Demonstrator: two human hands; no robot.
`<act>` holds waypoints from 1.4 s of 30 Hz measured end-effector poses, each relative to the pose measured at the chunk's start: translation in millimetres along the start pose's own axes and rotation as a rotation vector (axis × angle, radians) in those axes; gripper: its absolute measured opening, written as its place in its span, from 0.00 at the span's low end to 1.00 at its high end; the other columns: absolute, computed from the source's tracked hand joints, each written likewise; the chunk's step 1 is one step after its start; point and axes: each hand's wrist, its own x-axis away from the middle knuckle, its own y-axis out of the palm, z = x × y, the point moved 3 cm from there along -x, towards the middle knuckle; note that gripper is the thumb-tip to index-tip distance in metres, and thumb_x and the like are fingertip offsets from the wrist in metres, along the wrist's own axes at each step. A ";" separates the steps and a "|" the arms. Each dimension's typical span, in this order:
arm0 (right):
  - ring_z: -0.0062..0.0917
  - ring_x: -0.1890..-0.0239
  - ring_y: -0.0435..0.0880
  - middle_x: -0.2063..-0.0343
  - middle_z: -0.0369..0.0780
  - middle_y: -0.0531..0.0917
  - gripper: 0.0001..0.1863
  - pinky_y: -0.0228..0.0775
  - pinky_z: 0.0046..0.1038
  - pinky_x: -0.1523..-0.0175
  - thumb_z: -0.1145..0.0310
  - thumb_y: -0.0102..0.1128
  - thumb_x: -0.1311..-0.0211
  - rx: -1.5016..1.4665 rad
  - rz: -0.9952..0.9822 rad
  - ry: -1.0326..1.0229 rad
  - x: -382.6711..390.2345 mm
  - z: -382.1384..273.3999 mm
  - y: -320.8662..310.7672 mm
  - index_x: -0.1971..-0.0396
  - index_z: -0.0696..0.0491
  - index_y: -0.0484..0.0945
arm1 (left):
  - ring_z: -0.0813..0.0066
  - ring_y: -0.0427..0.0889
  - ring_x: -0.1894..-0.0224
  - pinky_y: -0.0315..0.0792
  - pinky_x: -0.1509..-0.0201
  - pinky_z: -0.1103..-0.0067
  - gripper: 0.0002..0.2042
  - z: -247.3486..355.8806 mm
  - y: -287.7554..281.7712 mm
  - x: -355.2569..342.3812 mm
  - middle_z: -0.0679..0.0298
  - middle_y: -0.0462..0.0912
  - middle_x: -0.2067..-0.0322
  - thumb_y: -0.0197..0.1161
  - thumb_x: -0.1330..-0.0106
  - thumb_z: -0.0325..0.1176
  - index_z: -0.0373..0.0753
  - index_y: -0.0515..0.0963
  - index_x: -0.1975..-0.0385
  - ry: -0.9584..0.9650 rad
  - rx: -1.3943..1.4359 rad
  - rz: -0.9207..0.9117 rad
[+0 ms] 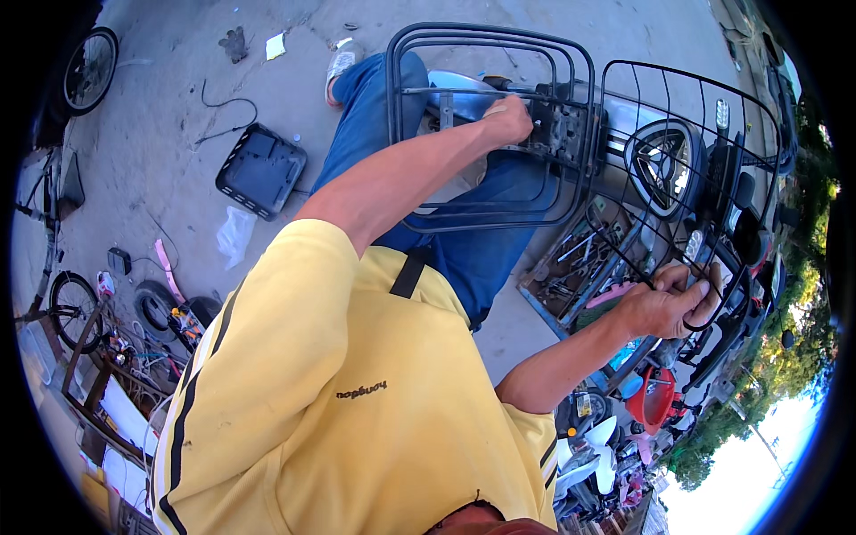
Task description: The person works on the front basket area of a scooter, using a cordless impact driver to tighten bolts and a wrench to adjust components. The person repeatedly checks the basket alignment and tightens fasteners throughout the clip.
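A black tubular rack (pixel 492 223) spans my blue-trousered legs. My left hand (pixel 508 120) is curled inside it, beside the worn metal bracket (pixel 562 129) at its right end; what the fingers hold, if anything, is hidden. Joined on at the right is a black wire basket (pixel 691 76), with a steering-wheel-shaped part bearing a silver centre (pixel 664 168) seen through its wires. My right hand (pixel 682 299) is closed, thumb and fingers wrapped round a thin black bar that looks like the basket's lower rim.
An open tool box (pixel 580 259) with wrenches stands below the basket, near a red funnel-shaped container (pixel 653 401). To the left lie a black plastic crate (pixel 260 169), a clear plastic bag (pixel 234 236) and a black cable (pixel 254 111). Bicycle wheels (pixel 91 71) and assorted parts fill the left edge.
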 end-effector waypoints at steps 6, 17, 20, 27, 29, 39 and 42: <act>0.16 0.86 0.59 0.74 0.42 0.76 0.16 0.51 0.19 0.79 0.69 0.44 0.24 -0.028 0.001 0.015 0.5 3.2 -1.0 0.49 0.65 0.74 | 0.48 0.84 0.51 0.77 0.47 0.62 0.14 -4.1 2.3 -2.4 0.45 0.86 0.58 0.59 0.36 0.34 0.32 0.84 0.58 -0.064 0.089 -0.034; 0.13 0.86 0.61 0.77 0.38 0.76 0.14 0.50 0.18 0.79 0.71 0.48 0.27 -0.079 0.151 0.146 4.9 -0.2 -10.8 0.50 0.62 0.75 | 0.54 0.84 0.60 0.80 0.59 0.65 0.15 7.7 20.8 36.0 0.55 0.81 0.61 0.59 0.42 0.27 0.38 0.74 0.54 0.924 -0.764 0.194; 0.09 0.82 0.65 0.70 0.34 0.77 0.11 0.52 0.16 0.77 0.79 0.48 0.30 -0.164 0.058 0.128 -2.6 2.2 -8.0 0.53 0.59 0.79 | 0.54 0.82 0.57 0.79 0.57 0.65 0.15 7.0 14.5 24.6 0.55 0.80 0.60 0.58 0.43 0.26 0.38 0.74 0.53 0.960 -0.835 0.161; 0.26 0.68 0.75 0.68 0.41 0.76 0.09 0.68 0.23 0.61 0.83 0.50 0.32 -0.046 0.043 -0.104 -7.7 -2.0 -19.9 0.57 0.60 0.78 | 0.82 0.68 0.78 0.63 0.79 0.85 0.12 -19.1 2.6 -39.2 0.62 0.79 0.70 0.53 0.28 0.27 0.32 0.73 0.49 -0.285 0.693 -0.557; 0.28 0.67 0.76 0.67 0.42 0.78 0.09 0.69 0.24 0.59 0.82 0.50 0.31 -0.048 0.028 -0.088 -7.0 -4.7 -23.4 0.57 0.60 0.78 | 0.78 0.70 0.77 0.65 0.78 0.82 0.11 -23.9 -0.1 -51.5 0.61 0.78 0.70 0.53 0.28 0.27 0.33 0.72 0.49 -0.128 0.510 -0.596; 0.23 0.71 0.71 0.67 0.39 0.74 0.13 0.66 0.23 0.64 0.86 0.47 0.33 -0.157 -0.007 -0.046 -6.6 -7.7 -22.0 0.55 0.59 0.78 | 0.52 0.86 0.65 0.78 0.65 0.62 0.11 13.7 16.0 19.6 0.50 0.84 0.64 0.51 0.28 0.28 0.34 0.70 0.49 0.929 -1.153 0.066; 0.21 0.73 0.67 0.67 0.38 0.71 0.13 0.64 0.23 0.65 0.86 0.47 0.33 -0.157 -0.050 -0.019 -5.4 -6.7 -20.9 0.55 0.59 0.77 | 0.69 0.82 0.73 0.74 0.75 0.74 0.09 -14.0 0.2 -38.2 0.57 0.83 0.65 0.54 0.29 0.26 0.34 0.71 0.51 0.447 -0.228 -0.325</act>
